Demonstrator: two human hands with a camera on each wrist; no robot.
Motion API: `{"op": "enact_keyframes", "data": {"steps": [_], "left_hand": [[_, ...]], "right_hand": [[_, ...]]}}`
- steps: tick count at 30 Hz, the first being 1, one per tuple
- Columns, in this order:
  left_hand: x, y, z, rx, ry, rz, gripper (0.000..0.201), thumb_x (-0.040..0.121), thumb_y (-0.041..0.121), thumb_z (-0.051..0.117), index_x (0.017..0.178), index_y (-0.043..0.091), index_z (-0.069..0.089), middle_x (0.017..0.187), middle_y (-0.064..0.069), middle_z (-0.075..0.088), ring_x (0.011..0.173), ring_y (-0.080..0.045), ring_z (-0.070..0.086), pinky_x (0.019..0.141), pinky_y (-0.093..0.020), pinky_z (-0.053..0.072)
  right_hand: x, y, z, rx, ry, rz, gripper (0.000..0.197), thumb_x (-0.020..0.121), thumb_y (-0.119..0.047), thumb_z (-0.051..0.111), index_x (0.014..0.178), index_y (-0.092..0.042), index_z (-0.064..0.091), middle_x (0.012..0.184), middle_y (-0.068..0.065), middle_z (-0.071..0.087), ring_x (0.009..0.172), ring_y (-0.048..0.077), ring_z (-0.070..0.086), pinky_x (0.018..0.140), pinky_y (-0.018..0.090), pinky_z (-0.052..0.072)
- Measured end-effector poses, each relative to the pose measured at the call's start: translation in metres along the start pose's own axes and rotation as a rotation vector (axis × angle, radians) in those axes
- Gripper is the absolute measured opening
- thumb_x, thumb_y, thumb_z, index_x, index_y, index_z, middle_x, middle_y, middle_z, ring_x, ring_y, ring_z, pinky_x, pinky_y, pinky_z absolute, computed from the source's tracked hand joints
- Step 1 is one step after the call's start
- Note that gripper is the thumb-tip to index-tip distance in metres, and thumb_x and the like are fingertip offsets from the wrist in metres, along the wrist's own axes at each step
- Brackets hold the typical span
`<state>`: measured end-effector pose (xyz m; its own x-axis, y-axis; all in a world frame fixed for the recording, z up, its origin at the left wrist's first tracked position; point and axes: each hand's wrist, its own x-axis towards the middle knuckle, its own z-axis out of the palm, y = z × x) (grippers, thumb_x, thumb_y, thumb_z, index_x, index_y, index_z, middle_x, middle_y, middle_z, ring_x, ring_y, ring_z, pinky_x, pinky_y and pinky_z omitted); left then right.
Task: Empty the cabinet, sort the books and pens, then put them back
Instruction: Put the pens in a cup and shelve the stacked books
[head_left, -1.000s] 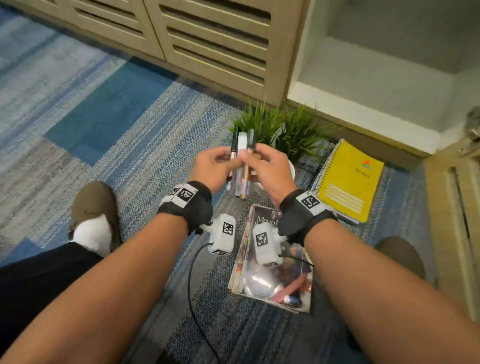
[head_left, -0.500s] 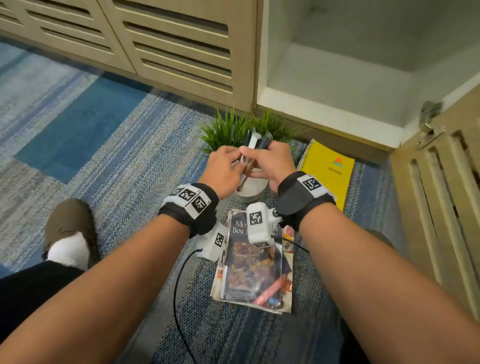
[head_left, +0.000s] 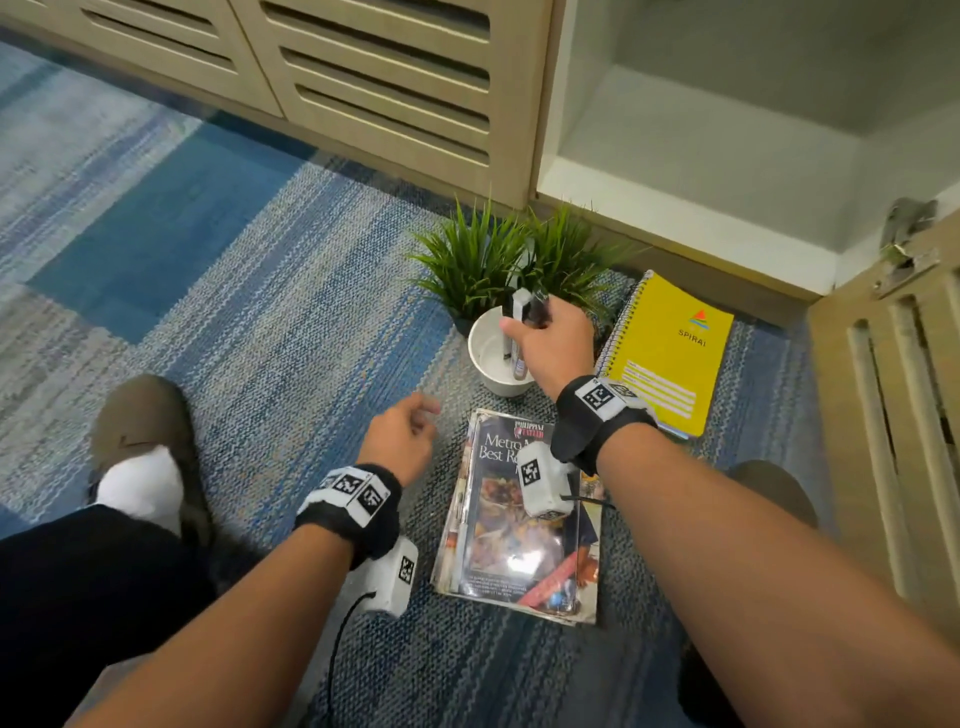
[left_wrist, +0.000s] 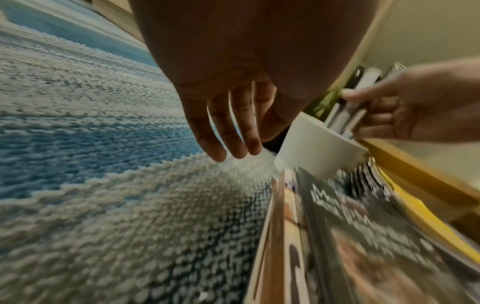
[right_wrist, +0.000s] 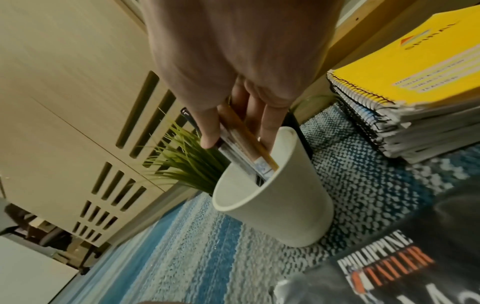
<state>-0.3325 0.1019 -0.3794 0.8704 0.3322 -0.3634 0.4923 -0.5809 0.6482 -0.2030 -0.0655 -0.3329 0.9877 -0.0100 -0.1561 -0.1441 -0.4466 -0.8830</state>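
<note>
My right hand (head_left: 545, 338) grips a bundle of pens (head_left: 521, 332) whose lower ends stand inside a white cup (head_left: 485, 364) on the carpet. The right wrist view shows my fingers (right_wrist: 207, 135) curled round the pens (right_wrist: 246, 148) at the rim of the cup (right_wrist: 280, 205). My left hand (head_left: 408, 431) hangs free and empty left of the cup, its fingers (left_wrist: 228, 131) relaxed above the carpet. A glossy magazine (head_left: 519, 535) lies in front of the cup. To the right sits a stack of spiral notebooks (head_left: 670, 353) with a yellow one on top.
The open white cabinet compartment (head_left: 727, 150) stands behind the notebooks, its slatted door (head_left: 893, 415) swung out at the right. Two small green plants (head_left: 498, 260) stand just behind the cup. My shoe (head_left: 145, 436) rests at the left on the blue carpet (head_left: 234, 312).
My left hand let go of the pens and drew back toward me. My right hand lowered the bundle into the white cup.
</note>
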Motion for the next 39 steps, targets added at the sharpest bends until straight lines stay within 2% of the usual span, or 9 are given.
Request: {"op": "enact_keyframes", "data": {"steps": [5, 8, 13, 16, 19, 24, 32, 36, 39], "left_hand": [[0.008, 0.042, 0.017, -0.05, -0.027, -0.036, 0.054, 0.092, 0.054, 0.047, 0.138, 0.025, 0.043, 0.1, -0.005, 0.072, 0.101, -0.023, 0.065, 0.096, -0.039, 0.049], [0.036, 0.065, 0.029, -0.135, 0.004, -0.143, 0.078, 0.075, 0.071, 0.042, 0.139, 0.027, 0.04, 0.109, -0.009, 0.072, 0.105, -0.028, 0.066, 0.097, -0.047, 0.049], [0.059, 0.079, 0.041, -0.26, 0.017, -0.215, 0.04, 0.076, 0.028, 0.053, 0.113, 0.015, 0.062, 0.092, -0.016, 0.074, 0.084, -0.037, 0.072, 0.076, -0.049, 0.059], [0.059, 0.068, 0.04, -0.271, 0.066, -0.226, 0.052, 0.07, 0.035, 0.047, 0.114, 0.014, 0.065, 0.088, -0.018, 0.074, 0.082, -0.038, 0.071, 0.075, -0.049, 0.06], [0.056, 0.04, 0.029, -0.27, 0.117, -0.216, 0.05, 0.065, 0.041, 0.045, 0.102, 0.015, 0.066, 0.084, -0.02, 0.074, 0.081, -0.04, 0.071, 0.075, -0.05, 0.06], [0.065, -0.023, -0.004, -0.26, 0.208, -0.243, 0.069, 0.053, 0.05, 0.041, 0.11, 0.017, 0.065, 0.076, -0.021, 0.073, 0.08, -0.042, 0.071, 0.075, -0.055, 0.058], [0.043, -0.038, -0.036, -0.309, 0.198, -0.38, 0.009, 0.079, 0.024, 0.052, 0.08, 0.015, 0.055, 0.071, -0.019, 0.072, 0.068, -0.036, 0.07, 0.074, -0.056, 0.058], [0.01, 0.003, -0.05, -0.226, 0.439, -0.413, 0.035, 0.085, 0.034, 0.061, 0.11, 0.013, 0.048, 0.092, -0.01, 0.059, 0.084, -0.03, 0.057, 0.078, -0.037, 0.045], [-0.026, 0.027, -0.041, -0.207, 0.603, -0.28, 0.021, 0.087, 0.027, 0.056, 0.099, 0.014, 0.044, 0.077, -0.006, 0.055, 0.076, -0.032, 0.055, 0.069, -0.038, 0.039]], "right_hand": [[-0.001, 0.007, 0.002, 0.002, 0.002, -0.021, 0.024, 0.077, -0.016, 0.083, 0.098, -0.018, 0.071, 0.089, -0.001, 0.072, 0.077, 0.016, 0.064, 0.072, 0.031, 0.055], [-0.001, 0.01, -0.002, -0.04, 0.01, -0.038, 0.032, 0.077, -0.016, 0.083, 0.108, -0.018, 0.072, 0.099, 0.001, 0.074, 0.09, 0.015, 0.067, 0.085, 0.034, 0.056], [-0.004, 0.011, -0.013, -0.084, 0.006, -0.089, 0.04, 0.082, -0.017, 0.079, 0.122, -0.016, 0.069, 0.118, 0.003, 0.072, 0.106, 0.014, 0.066, 0.093, 0.025, 0.05], [-0.011, 0.013, -0.023, -0.174, 0.057, -0.203, 0.034, 0.088, -0.022, 0.073, 0.121, -0.018, 0.071, 0.114, 0.001, 0.074, 0.101, 0.016, 0.067, 0.088, 0.02, 0.048], [-0.02, 0.019, -0.026, -0.207, 0.075, -0.304, 0.027, 0.09, -0.024, 0.069, 0.116, -0.018, 0.073, 0.114, -0.001, 0.074, 0.106, 0.017, 0.067, 0.094, 0.033, 0.054], [-0.038, 0.03, -0.022, -0.206, 0.085, -0.39, 0.019, 0.091, -0.025, 0.066, 0.108, -0.021, 0.072, 0.098, -0.005, 0.074, 0.091, 0.016, 0.069, 0.078, 0.039, 0.058], [-0.043, 0.044, -0.039, -0.252, 0.028, -0.312, 0.016, 0.091, -0.027, 0.067, 0.106, -0.024, 0.071, 0.086, -0.008, 0.069, 0.075, 0.015, 0.066, 0.068, 0.035, 0.058], [-0.047, 0.052, -0.052, -0.274, 0.043, -0.206, 0.014, 0.092, -0.036, 0.066, 0.102, -0.027, 0.069, 0.076, -0.007, 0.064, 0.068, 0.014, 0.06, 0.062, 0.031, 0.053], [-0.067, 0.065, -0.057, -0.266, 0.125, -0.075, 0.021, 0.092, -0.048, 0.062, 0.084, -0.028, 0.059, 0.063, -0.005, 0.051, 0.059, 0.018, 0.052, 0.054, 0.032, 0.042]]}}
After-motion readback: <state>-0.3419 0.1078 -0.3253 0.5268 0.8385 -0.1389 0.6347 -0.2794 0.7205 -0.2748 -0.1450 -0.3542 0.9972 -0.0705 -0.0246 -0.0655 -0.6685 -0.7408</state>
